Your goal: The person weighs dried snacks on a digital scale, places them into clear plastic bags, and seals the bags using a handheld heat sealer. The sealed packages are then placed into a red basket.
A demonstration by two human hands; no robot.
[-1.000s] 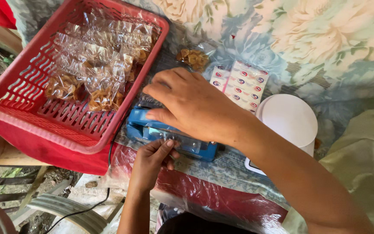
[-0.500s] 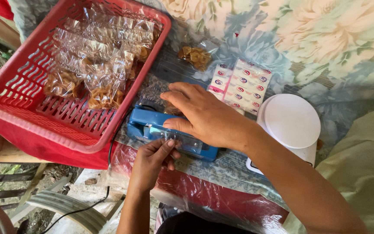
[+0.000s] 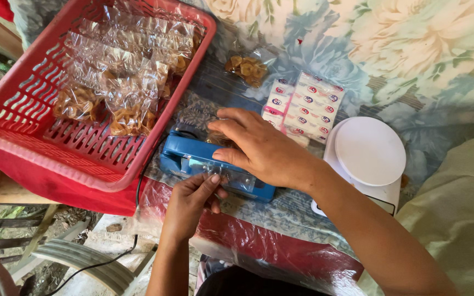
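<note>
Pressing my right hand [image 3: 264,151], now shifted nearer, flat on the blue sealer [image 3: 193,159], I'm pinching the clear snack bag [image 3: 237,178] at its near edge with my left hand [image 3: 193,200], right of the red basket [image 3: 23,137].

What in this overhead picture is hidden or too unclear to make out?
- Head view: right hand covers most of the blue plastic sealer's top.
- Clear plastic bag: the part under the right hand is hidden; left hand pinches its edge.
- Red plastic basket: top cut off.

We press our right hand [image 3: 261,151] on the blue plastic heat sealer [image 3: 193,160]; our left hand [image 3: 193,198] pinches a clear plastic bag [image 3: 236,178] in it, beside the red slotted plastic basket [image 3: 39,148].
</note>
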